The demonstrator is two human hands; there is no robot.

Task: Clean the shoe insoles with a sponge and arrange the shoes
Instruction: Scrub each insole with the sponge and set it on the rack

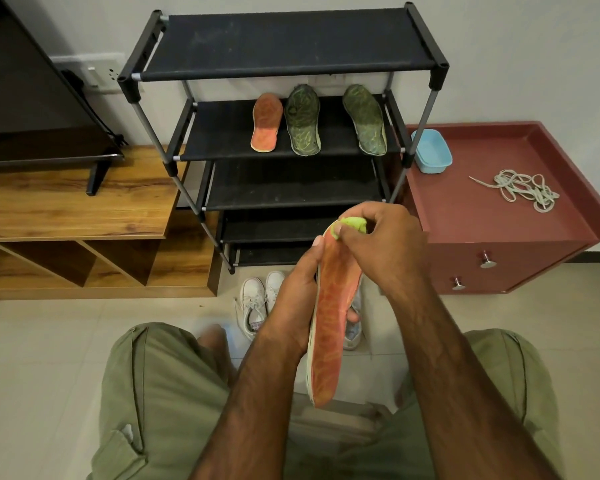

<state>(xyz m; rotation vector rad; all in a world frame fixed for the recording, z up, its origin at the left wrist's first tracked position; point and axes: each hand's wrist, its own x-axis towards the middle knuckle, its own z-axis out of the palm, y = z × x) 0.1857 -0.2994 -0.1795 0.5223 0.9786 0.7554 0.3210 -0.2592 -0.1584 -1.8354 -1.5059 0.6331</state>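
Orange insole (pixel 329 327) being gripped by left hand (pixel 291 303); right hand (pixel 385 244) pinching green sponge (pixel 354 226) against its tip.

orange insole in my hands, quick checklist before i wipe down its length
1. Left hand grips the held orange insole: ok.
2. Right hand pinches the yellow-green sponge at the insole's far end: ok.
3. Sponge damp enough: cannot tell.
4. Patterned face of the insole turned up towards the sponge: ok.
5. Room on the rack shelf beside the shelved orange insole: ok.
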